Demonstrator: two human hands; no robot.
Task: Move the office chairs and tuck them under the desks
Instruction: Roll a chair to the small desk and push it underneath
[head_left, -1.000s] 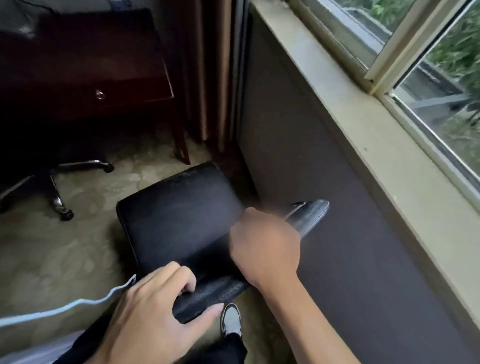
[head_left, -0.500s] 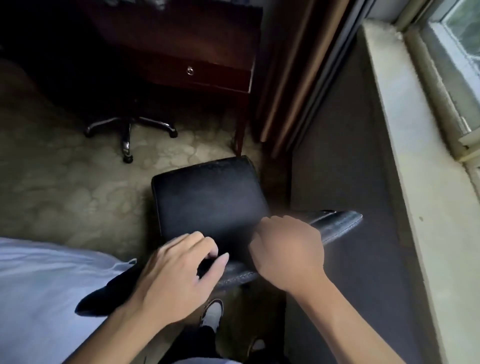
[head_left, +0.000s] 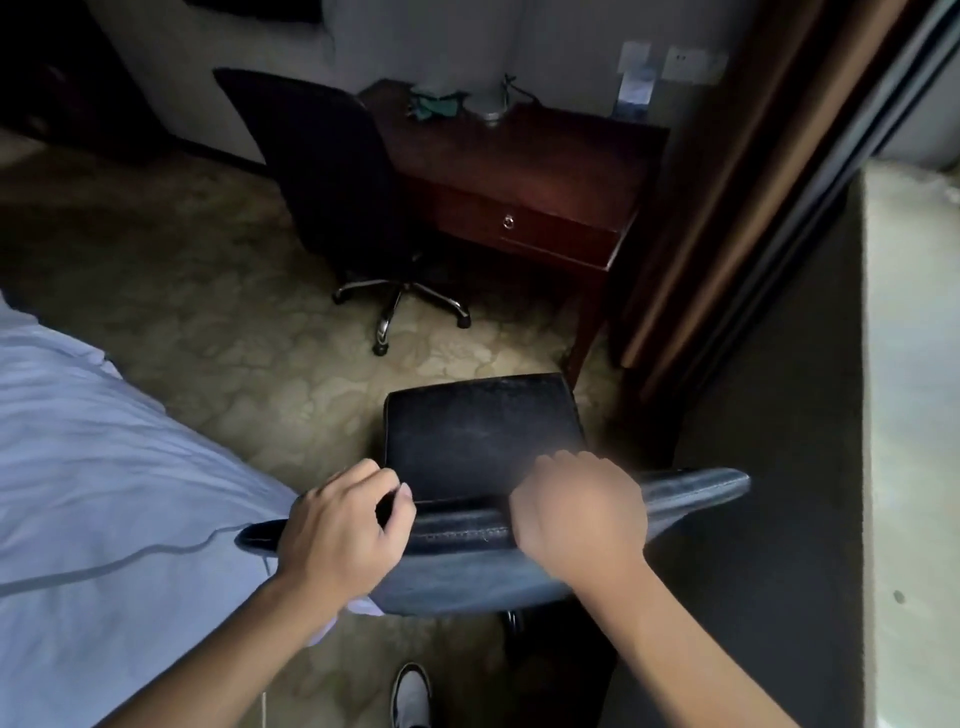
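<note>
Both hands, left hand (head_left: 347, 525) and right hand (head_left: 577, 512), clenched over the backrest top of the near chair (head_left: 483, 431), on the carpet short of the desk (head_left: 524, 156); likely snags: bed (head_left: 104, 467) edge, desk's near leg, second chair (head_left: 332, 171).

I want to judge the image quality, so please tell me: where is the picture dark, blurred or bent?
Head view: the room is dim, and the far chair and upper left corner are almost black; the window ledge at right is bright and washed out; the right hand is softly blurred at the knuckles, the left hand sharper; the wide lens bends the curtain edges.
</note>
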